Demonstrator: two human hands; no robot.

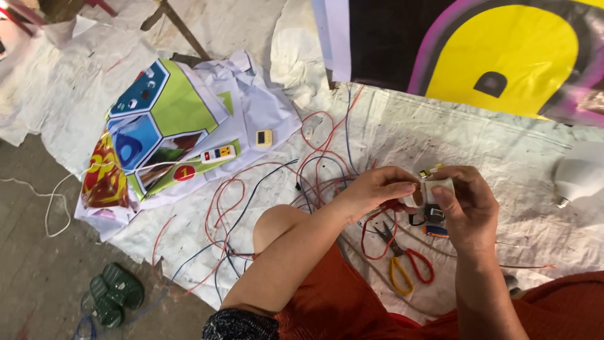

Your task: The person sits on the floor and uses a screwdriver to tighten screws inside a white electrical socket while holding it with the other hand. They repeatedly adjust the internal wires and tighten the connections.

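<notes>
your left hand point(371, 189) and right hand point(462, 204) both pinch a small white socket point(435, 189) at centre right of the frame, a red wire point(377, 217) running into it. the wiring looks part done: loose wires point(264, 182) sprawl at centre, untouched. pliers point(402, 258) lie just below your hands, a bulb point(579, 173) at the right edge, a power strip point(218, 153) upper left.

You have two bare hands, your left hand point(371, 192) and your right hand point(462, 204), on one small white plastic block point(438, 187). You have one pair of red-and-yellow-handled scissors point(402, 258), one white light bulb point(579, 173), one white extension socket strip point(218, 153), one pair of green sandals point(113, 293).
</notes>
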